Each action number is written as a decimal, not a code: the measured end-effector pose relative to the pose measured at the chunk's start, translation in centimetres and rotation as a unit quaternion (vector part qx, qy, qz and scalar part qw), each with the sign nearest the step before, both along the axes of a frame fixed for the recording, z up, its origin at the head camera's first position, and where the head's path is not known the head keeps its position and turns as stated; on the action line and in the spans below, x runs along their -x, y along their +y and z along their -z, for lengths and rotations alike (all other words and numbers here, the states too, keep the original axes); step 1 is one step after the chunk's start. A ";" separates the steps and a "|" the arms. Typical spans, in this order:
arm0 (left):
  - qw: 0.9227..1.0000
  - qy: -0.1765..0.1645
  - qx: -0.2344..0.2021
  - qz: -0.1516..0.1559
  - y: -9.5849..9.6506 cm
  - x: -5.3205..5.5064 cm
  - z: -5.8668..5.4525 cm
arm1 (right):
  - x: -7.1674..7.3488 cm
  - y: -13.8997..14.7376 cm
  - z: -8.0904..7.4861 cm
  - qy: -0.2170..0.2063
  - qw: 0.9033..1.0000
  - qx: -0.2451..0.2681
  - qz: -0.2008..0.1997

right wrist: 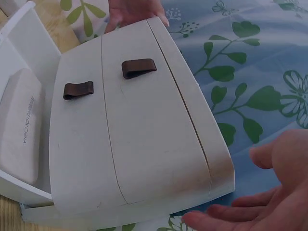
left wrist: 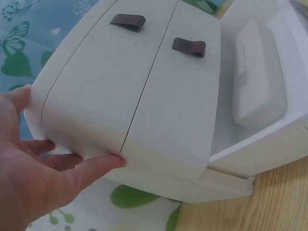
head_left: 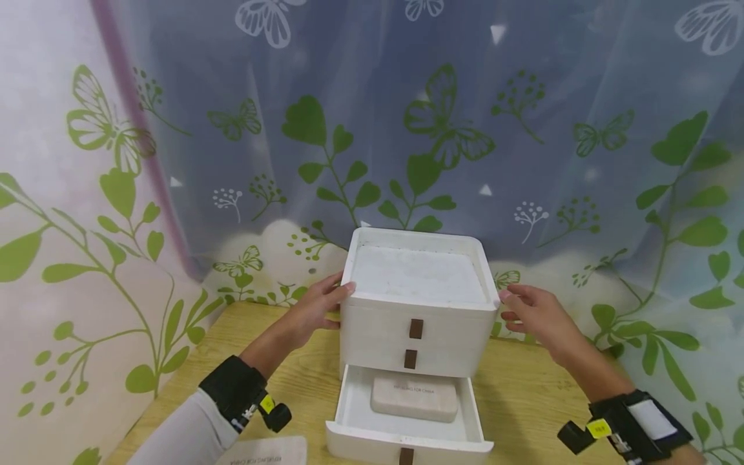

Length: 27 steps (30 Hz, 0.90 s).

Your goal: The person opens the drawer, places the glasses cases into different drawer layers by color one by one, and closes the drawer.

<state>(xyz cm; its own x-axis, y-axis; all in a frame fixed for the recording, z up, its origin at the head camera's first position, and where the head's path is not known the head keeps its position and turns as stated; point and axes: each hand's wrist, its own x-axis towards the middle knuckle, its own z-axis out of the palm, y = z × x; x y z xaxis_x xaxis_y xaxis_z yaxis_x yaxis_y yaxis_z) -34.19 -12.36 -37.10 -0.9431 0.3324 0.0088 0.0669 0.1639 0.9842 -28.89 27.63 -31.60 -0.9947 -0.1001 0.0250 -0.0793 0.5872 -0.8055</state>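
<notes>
A white drawer unit (head_left: 378, 332) with brown pull tabs stands on the table, its bottom drawer (head_left: 349, 403) pulled out. Inside that drawer lies a pale oblong case (head_left: 414, 399) with dark lettering. My left hand (head_left: 316, 303) touches the unit's left side, the thumb at the top edge in the head view. In the left wrist view its fingertips (left wrist: 118, 160) rest along the side panel. At the opposite side, my right hand (head_left: 537, 316) has its fingers loosely extended by the upper right corner. The right wrist view shows a gap between that hand (right wrist: 269, 192) and the panel.
A second pale lettered case (head_left: 270, 450) lies on the wooden table (head_left: 535, 400), left of the open drawer. The unit's top is a shallow rimmed tray (head_left: 418, 274). Behind it hangs a cloth (head_left: 372, 58) printed with leaves and butterflies, which also covers the sides.
</notes>
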 end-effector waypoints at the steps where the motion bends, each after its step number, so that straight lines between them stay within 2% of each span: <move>1: 1.000 0.000 0.000 0.000 0.0 0.0 0.0 | 0.2 0.1 0.1 -0.008 1.000 -0.003 -0.001; 7: 1.000 0.004 0.002 0.003 -0.1 0.1 0.2 | 1.3 0.2 0.5 -0.050 0.999 -0.001 -0.015; 13: 1.000 0.008 0.000 0.007 -0.1 -0.1 0.1 | 1.9 -0.1 0.8 -0.077 0.996 0.023 -0.026; 19: 1.000 0.002 0.001 0.002 0.1 0.0 0.3 | 2.3 -0.3 0.9 -0.084 0.993 0.062 -0.045; 27: 1.000 0.000 0.003 0.001 0.0 -0.2 0.0 | 2.3 -0.4 1.0 -0.081 0.993 0.062 -0.058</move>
